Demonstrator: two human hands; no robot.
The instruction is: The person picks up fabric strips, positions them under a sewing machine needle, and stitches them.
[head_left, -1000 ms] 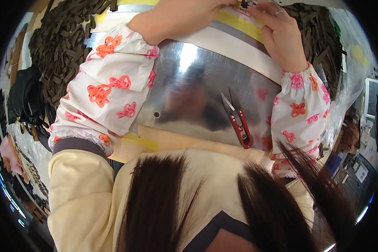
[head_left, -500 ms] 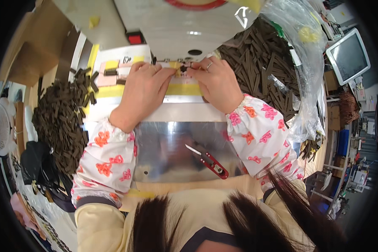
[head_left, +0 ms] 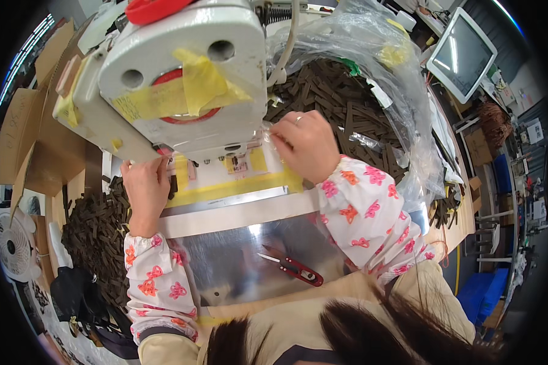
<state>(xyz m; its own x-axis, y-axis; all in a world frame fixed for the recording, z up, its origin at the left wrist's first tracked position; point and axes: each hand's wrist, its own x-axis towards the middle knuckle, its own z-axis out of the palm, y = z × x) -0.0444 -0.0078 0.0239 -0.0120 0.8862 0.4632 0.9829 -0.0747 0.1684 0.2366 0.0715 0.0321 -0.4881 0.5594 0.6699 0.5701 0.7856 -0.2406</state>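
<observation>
A white sewing machine head (head_left: 182, 79) with yellow tape and a red ring stands over a taped work plate (head_left: 237, 188). My left hand (head_left: 145, 191) is at the left end of this plate, its thumb and fingers drawn together beside a short dark brown strip (head_left: 172, 186). What lies between its fingertips is hidden. Right of the machine head, my right hand (head_left: 309, 146) has curled fingers near the rim of the clear plastic bag; whatever they hold is too small to make out. Under the machine, a small dark piece (head_left: 232, 163) sits on the plate.
Red-handled thread snips (head_left: 295, 267) lie on the shiny metal sheet (head_left: 225, 255) before me. Brown strips (head_left: 329, 91) fill the clear plastic bag (head_left: 408, 140) at right. More short brown pieces (head_left: 100, 225) are heaped at left, near a cardboard box (head_left: 55, 146).
My hands were together at the plate's middle and have moved apart, the left one leftward, the right one to the machine's right side. The view has shifted, showing more of the machine head.
</observation>
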